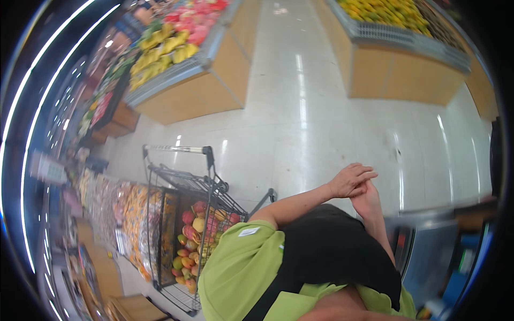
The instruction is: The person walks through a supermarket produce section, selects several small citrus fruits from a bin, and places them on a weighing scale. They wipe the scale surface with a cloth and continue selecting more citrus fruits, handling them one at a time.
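Note:
My left hand (346,181) lies over my right hand (365,197) in front of the black apron (337,246). The two hands touch, the left one closed across the right one's fingers. Most of the right hand's fingers are hidden beneath it, and I see no object in either hand. To the left of my arm stands a shopping cart (179,148) of dark wire. In its basket are red and orange mangoes (187,262) and pink dragon fruit (190,232).
Left of the cart is a display of packaged goods (136,219). A wooden stand (182,96) ahead bears yellow and pink fruit; another stand (401,75) at the far right holds yellow-green fruit. Pale shiny floor (300,128) runs between them. A grey counter or box (431,251) is at right.

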The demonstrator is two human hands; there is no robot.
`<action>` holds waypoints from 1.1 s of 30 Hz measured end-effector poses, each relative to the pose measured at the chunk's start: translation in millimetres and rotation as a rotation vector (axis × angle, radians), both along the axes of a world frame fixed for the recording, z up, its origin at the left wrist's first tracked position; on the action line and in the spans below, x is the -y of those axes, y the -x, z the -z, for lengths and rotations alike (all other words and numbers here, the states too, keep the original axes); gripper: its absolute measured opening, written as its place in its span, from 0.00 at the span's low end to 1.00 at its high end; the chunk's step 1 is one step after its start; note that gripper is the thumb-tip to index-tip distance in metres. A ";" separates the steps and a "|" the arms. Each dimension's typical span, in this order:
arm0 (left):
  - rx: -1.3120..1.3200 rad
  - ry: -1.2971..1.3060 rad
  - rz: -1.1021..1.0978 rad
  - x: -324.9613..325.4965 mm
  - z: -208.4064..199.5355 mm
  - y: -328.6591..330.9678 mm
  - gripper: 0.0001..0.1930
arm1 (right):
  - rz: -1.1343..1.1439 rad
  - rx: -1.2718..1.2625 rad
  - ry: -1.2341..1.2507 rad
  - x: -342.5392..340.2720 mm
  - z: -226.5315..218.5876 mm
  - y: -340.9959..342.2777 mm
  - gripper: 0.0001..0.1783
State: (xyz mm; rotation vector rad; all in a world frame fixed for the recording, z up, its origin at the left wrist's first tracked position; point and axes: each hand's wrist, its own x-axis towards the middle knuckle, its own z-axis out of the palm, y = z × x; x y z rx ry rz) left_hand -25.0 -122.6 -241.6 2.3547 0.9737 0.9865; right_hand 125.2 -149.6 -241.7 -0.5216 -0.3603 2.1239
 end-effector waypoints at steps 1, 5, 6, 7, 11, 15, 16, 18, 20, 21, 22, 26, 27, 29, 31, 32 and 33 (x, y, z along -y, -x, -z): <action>-0.047 0.096 -0.156 -24.3 17.0 19.5 0.24 | -0.100 0.055 0.089 -15.3 -18.4 -12.1 0.28; -0.119 0.589 -0.564 -95.3 83.5 98.3 0.21 | -0.099 -0.107 -0.161 -82.6 -52.8 -46.3 0.24; 0.038 0.689 -0.620 -108.8 91.1 103.1 0.23 | -0.050 0.038 -0.216 -99.6 -52.1 -51.3 0.25; 0.196 0.791 -0.667 -123.6 94.4 104.5 0.25 | -0.027 0.166 -0.248 -119.6 -46.1 -51.3 0.25; 0.177 0.922 -0.342 -222.2 80.3 46.0 0.24 | 0.244 0.474 0.178 -196.8 -0.1 -49.1 0.21; -0.138 0.477 -0.177 -298.8 42.5 -2.4 0.12 | 0.222 0.420 0.257 -250.9 24.0 -74.3 0.18; -0.106 0.434 -0.100 -320.5 32.5 -9.5 0.12 | 0.194 0.400 0.231 -263.4 26.9 -80.7 0.18; -0.053 0.380 0.049 -360.6 13.7 -30.5 0.13 | 0.220 0.435 0.270 -288.5 29.1 -93.2 0.15; -0.035 0.269 0.140 -400.8 -1.6 -58.9 0.15 | 0.310 0.531 0.332 -317.7 30.3 -103.7 0.11; -0.027 0.213 0.182 -421.1 -5.9 -72.0 0.15 | 0.353 0.560 0.354 -333.2 31.3 -111.2 0.10; -0.080 0.180 0.220 -442.4 -9.5 -89.6 0.14 | 0.429 0.600 0.417 -349.3 32.7 -121.6 0.08; -0.122 0.260 0.198 -518.8 17.3 -142.8 0.08 | 0.446 0.557 0.364 -420.1 46.8 -184.5 0.06; -0.148 0.249 0.135 -538.4 31.5 -155.8 0.06 | 0.497 0.560 0.392 -426.0 47.1 -208.2 0.08; 0.114 0.403 0.097 -565.5 67.0 -151.3 0.08 | 0.511 0.405 0.341 -456.2 43.8 -252.9 0.18; 0.058 0.594 -0.056 -586.2 89.5 -133.4 0.09 | 0.586 0.372 0.141 -481.8 34.1 -293.6 0.15; 0.064 0.592 -0.104 -592.6 94.6 -123.2 0.08 | 0.619 0.394 0.063 -496.7 26.7 -314.9 0.12; -0.084 0.727 -0.226 -600.4 98.2 -120.1 0.09 | 0.652 0.400 0.047 -510.9 17.8 -337.8 0.11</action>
